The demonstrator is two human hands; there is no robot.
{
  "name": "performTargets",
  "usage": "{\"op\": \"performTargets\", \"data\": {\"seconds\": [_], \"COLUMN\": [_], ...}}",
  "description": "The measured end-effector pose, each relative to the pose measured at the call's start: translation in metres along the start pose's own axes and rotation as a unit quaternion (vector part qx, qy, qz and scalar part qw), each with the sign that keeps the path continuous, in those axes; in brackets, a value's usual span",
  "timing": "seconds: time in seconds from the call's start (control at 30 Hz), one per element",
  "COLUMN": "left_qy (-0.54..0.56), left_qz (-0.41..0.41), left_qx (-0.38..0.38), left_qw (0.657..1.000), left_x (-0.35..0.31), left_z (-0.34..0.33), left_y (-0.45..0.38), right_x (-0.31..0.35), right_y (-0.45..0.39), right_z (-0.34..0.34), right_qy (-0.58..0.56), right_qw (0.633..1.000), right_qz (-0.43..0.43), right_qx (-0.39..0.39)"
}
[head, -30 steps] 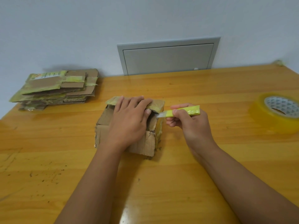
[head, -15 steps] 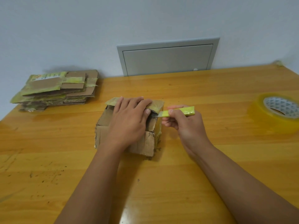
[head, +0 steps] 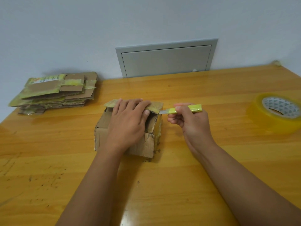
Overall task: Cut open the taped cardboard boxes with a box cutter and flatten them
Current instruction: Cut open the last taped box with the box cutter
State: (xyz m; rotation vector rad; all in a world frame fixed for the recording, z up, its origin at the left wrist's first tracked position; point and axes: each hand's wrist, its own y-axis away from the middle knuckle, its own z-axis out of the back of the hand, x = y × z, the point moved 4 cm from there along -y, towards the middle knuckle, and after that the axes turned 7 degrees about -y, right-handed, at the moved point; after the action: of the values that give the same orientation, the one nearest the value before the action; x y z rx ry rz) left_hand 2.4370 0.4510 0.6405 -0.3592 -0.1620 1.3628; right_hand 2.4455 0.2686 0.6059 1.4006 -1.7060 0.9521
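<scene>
Yellow tape roll [head: 279, 115] at right edge of wooden table [head: 211, 88]; grey wall panel [head: 166, 58] behind.

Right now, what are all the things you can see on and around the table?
cardboard box: one, brown with yellowish tape, middle of the table, standing.
box cutter: one, yellow-green, blade pointing at the box's far right top edge.
stack of flattened boxes: one pile, brown and yellow, far left.
tape roll: one, clear yellow, right edge.
table: one, orange wood.
wall panel: one, grey, behind the table.
left hand: pressing flat on the box top.
right hand: gripping the box cutter.
</scene>
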Motion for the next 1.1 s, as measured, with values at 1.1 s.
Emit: {"op": "performTargets", "data": {"seconds": [1.1], "left_qy": [0.097], "left_qz": [0.047], "left_qx": [-0.117], "left_qw": [0.987], "left_x": [-0.002], "left_z": [0.006], "left_y": [0.011], "right_x": [-0.001], "right_y": [-0.001], "right_z": [0.005], "right_qy": [-0.031], "right_qw": [0.999], "right_qz": [-0.015], "right_qx": [-0.013]}}
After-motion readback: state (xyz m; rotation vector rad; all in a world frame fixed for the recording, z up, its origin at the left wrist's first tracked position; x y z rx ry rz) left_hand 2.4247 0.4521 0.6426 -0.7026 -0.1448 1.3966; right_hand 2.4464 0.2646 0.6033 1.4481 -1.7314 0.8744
